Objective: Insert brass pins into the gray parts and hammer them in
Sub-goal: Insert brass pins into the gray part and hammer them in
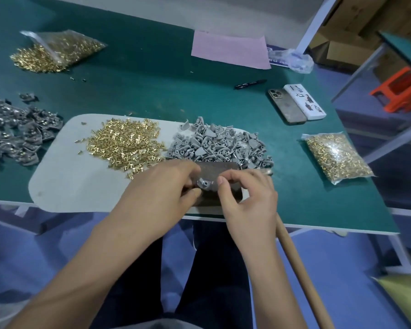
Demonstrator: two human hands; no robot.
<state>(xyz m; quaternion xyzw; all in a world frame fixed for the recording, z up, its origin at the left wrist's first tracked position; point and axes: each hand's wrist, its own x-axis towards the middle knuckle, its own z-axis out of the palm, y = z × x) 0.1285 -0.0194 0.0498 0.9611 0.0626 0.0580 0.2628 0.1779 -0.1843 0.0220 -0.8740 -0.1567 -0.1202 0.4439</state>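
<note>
A gray part (pixel 205 184) is held over the dark block (pixel 217 173), pinched by the left hand (pixel 161 188); right hand (pixel 246 200) is curled beside it, fingertips look empty.

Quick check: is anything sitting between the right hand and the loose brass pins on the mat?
Yes. The left hand, holding the gray part on the dark block, lies between the right hand and the brass pin pile; the right would reach over or around it.
</note>
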